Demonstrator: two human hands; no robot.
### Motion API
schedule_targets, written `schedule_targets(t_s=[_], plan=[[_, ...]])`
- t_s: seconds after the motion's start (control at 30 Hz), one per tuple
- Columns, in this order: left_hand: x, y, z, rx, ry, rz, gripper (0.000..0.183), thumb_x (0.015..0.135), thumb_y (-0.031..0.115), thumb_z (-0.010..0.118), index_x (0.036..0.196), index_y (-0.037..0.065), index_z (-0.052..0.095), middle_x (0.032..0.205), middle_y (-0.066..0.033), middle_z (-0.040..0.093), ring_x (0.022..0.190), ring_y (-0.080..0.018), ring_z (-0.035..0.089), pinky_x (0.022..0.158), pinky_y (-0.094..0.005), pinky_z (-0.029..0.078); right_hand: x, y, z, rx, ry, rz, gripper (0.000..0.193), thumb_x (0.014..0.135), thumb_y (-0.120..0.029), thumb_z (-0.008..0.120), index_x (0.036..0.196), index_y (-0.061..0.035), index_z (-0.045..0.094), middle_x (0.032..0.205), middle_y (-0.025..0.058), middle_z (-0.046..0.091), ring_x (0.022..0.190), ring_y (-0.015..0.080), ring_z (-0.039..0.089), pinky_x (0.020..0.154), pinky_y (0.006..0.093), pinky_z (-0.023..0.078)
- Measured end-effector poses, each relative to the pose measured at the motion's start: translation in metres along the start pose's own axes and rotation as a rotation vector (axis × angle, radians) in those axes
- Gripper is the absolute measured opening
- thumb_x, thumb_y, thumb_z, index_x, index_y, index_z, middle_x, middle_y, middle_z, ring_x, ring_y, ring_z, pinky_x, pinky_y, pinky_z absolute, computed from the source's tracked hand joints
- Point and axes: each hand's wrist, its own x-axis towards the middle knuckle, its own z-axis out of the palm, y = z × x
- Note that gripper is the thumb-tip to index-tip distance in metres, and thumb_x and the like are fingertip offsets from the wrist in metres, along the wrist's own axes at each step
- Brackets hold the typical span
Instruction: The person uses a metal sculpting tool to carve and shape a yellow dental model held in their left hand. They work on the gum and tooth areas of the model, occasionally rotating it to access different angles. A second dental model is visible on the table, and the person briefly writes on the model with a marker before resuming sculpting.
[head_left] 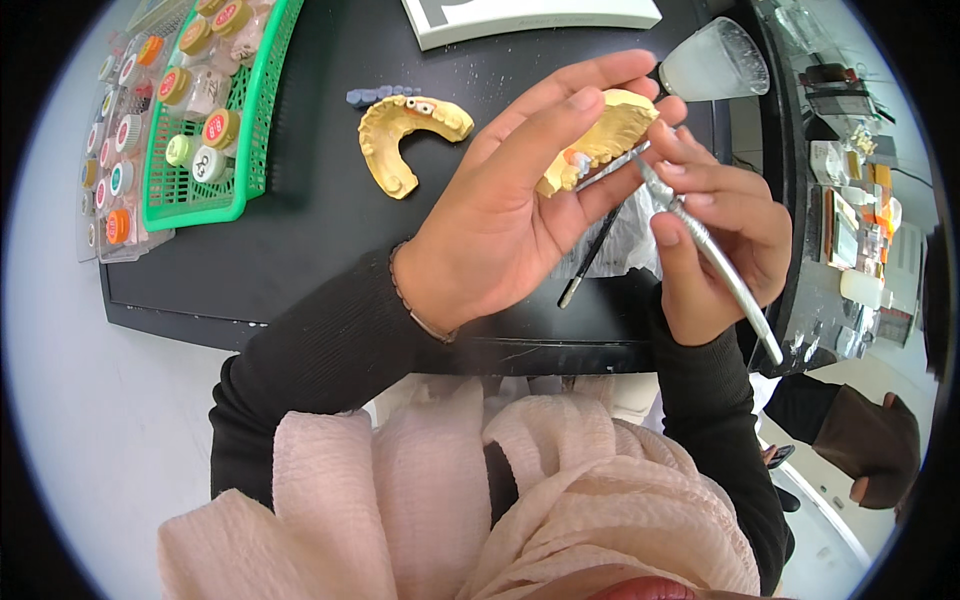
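Black bench (320, 215), one lettered white box (540, 20) at frame top; one yellow cast (622, 125) gripped by left hand (500, 200), one metal tool (735, 277) by right hand (742, 212).

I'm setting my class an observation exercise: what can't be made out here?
All in the head view:
Held dental model: partly hidden behind the left hand.
Silver instrument in the right hand: contact with the model too small to judge.
Black stick: upper end hidden behind the hands.
White box, green basket: far ends cut off by the top edge.
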Motion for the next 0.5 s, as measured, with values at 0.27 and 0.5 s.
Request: schedule_targets(t_s=[0.27, 0.5], plan=[[-0.001, 0.013, 0.008, -0.079, 0.05, -0.1, 0.039, 0.092, 0.026, 0.043, 0.122, 0.001, 0.044, 0.112, -0.0114, 0.053, 0.101, -0.0162, 0.052, 0.086, -0.0283, 0.043, -0.003, -0.005, 0.003, -0.029, -0.142, 0.04, 0.022, 0.077, -0.006, 0.066, 0.087, -0.0074, 0.047, 0.089, 0.0129, 0.059, 0.102, 0.0401, 0.055, 0.105, 0.0524, 0.019], [-0.002, 0.017, 0.011, -0.061, 0.153, -0.199, 0.036, 0.088, 0.023, 0.046, 0.115, -0.001, 0.051, 0.103, -0.0103, 0.056, 0.091, -0.0137, 0.053, 0.08, -0.026, 0.044, 0.0, -0.015, -0.002, -0.153, -0.266, 0.073, 0.023, 0.076, -0.004, 0.066, 0.088, -0.0087, 0.048, 0.09, 0.0136, 0.06, 0.097, 0.0358, 0.059, 0.106, 0.0499, 0.019]])
